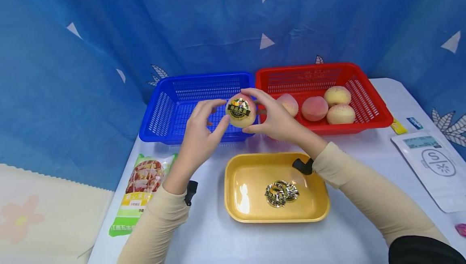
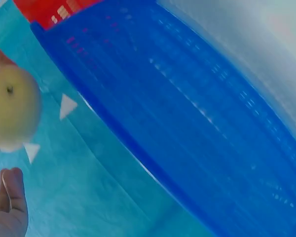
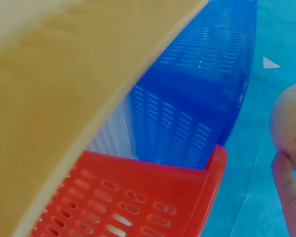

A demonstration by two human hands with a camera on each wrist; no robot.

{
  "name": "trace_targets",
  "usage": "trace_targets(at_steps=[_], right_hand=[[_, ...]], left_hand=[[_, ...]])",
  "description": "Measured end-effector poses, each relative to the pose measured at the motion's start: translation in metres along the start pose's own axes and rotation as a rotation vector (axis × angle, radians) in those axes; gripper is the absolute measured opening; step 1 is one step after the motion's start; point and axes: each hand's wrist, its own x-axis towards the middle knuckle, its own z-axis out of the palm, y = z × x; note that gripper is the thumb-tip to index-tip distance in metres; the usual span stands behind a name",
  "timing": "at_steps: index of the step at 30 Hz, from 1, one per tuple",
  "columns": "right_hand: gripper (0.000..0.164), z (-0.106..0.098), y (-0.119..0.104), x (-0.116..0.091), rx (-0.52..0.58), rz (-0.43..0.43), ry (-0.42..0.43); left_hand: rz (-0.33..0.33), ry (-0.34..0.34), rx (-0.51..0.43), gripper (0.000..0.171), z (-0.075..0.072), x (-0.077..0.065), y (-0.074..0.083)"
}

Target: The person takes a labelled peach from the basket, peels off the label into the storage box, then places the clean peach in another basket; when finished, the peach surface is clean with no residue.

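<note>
A peach (image 1: 238, 123) with a round black-and-gold sticker (image 1: 239, 109) on its face is up in front of the baskets. My right hand (image 1: 275, 114) grips it from the right, thumb below and fingers above; in the right wrist view a fingertip (image 3: 282, 170) presses its underside. My left hand (image 1: 201, 128) is at its left side, its thumb tip at the peach's edge and its other fingers spread. The left wrist view has two left fingers (image 2: 12, 192) with a gap between them and the peach (image 2: 15, 111).
Behind are a blue basket (image 1: 164, 137) and a red basket (image 1: 378, 120) holding several peaches (image 1: 314, 108). A yellow tray (image 1: 251, 215) in front holds shiny round stickers (image 1: 278, 193). A green food packet (image 1: 140, 191) lies left, a white scale (image 1: 431, 171) right.
</note>
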Motion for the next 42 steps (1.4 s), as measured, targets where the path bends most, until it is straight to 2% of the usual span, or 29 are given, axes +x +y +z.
trace_targets(at_steps=[3, 7, 14, 18, 24, 27, 31, 35, 42], right_hand=[[0.092, 0.000, 0.001, -0.003, -0.002, -0.028, 0.003], [0.092, 0.000, 0.003, -0.007, -0.035, -0.059, 0.020], [0.089, -0.004, 0.005, -0.013, -0.147, -0.088, 0.044], [0.089, -0.006, 0.007, -0.016, -0.233, -0.114, 0.052], [0.085, -0.007, 0.011, -0.018, -0.301, -0.187, 0.061], [0.083, -0.006, 0.012, -0.017, -0.330, -0.211, 0.051], [0.083, -0.006, 0.010, -0.016, -0.353, -0.200, 0.044], [0.084, -0.007, 0.009, -0.017, -0.363, -0.185, 0.054], [0.085, -0.012, 0.014, -0.023, -0.363, -0.160, 0.079]], left_hand=[[0.032, 0.007, -0.014, 0.032, 0.013, 0.003, 0.004], [0.030, 0.019, -0.017, 0.030, 0.024, 0.004, 0.007], [0.023, 0.032, 0.009, 0.026, 0.036, 0.004, 0.010], [0.019, 0.056, -0.013, 0.023, 0.041, 0.005, 0.011], [0.057, 0.082, -0.036, 0.017, 0.045, 0.006, 0.013], [0.036, 0.078, -0.031, 0.018, 0.043, 0.006, 0.013], [-0.024, 0.036, -0.061, 0.017, 0.039, 0.005, 0.011], [-0.057, 0.006, -0.119, 0.018, 0.038, 0.005, 0.011], [-0.043, 0.015, -0.233, 0.020, 0.042, 0.003, 0.018]])
